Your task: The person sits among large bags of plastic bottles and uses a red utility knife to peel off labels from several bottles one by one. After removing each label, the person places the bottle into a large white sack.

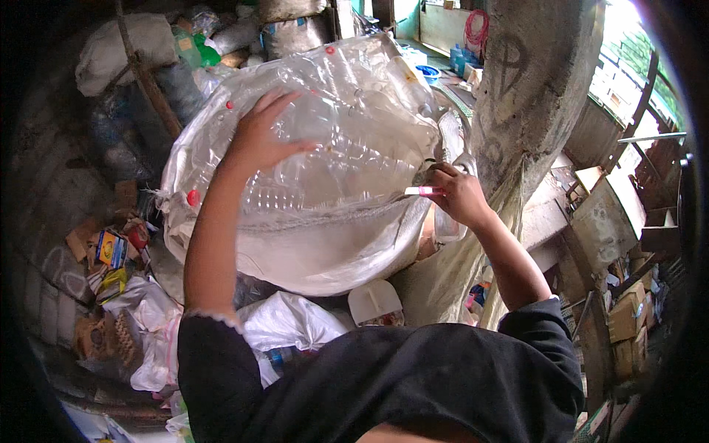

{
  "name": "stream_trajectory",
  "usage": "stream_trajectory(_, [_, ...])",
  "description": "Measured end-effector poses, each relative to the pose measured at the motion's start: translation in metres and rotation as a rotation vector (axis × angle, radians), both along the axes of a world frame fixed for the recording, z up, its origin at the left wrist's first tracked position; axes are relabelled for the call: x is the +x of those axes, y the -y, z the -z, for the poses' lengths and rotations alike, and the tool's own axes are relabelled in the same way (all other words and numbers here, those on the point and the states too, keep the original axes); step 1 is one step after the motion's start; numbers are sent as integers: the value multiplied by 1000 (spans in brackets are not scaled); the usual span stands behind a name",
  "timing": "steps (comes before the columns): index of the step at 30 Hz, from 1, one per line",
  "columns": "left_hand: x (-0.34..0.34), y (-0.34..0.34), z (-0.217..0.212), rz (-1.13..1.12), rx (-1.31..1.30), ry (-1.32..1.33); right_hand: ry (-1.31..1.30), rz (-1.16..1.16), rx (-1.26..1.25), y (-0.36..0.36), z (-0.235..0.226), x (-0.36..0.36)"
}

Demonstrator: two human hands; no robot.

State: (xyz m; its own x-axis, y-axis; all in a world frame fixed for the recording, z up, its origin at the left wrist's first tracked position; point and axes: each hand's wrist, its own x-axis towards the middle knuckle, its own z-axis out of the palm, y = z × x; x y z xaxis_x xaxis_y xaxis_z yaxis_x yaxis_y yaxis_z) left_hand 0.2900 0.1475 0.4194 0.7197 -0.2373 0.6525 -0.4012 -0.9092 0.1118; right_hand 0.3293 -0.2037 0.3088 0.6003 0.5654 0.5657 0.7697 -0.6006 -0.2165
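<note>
Left hand [260, 136]: lay flat on the large clear plastic bag stuffed with empty transparent bottles [317, 170], fingers spread wide and pressing on its upper side, gripping nothing.
Right hand [456, 193]: at the bag's three o'clock edge, fingers curled tight around a small pink-and-white stick-shaped tool [424, 190] whose tip touched the plastic.
Bag: filled the middle of the view, resting over a white woven sack [317, 255].
Concrete pillar [528, 96]: stood at two o'clock, just beside the right hand.
Loose packaging and crumpled white plastic bags [284, 321]: lay at seven o'clock.
</note>
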Motion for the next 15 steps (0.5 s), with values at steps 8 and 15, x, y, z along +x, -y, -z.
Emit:
stream_trajectory(8, [53, 60, 26, -114, 329, -623, 39, -7, 34, 15, 22, 1])
stream_trajectory(15, [12, 97, 69, -198, 331, -563, 52, -23, 79, 14, 28, 6])
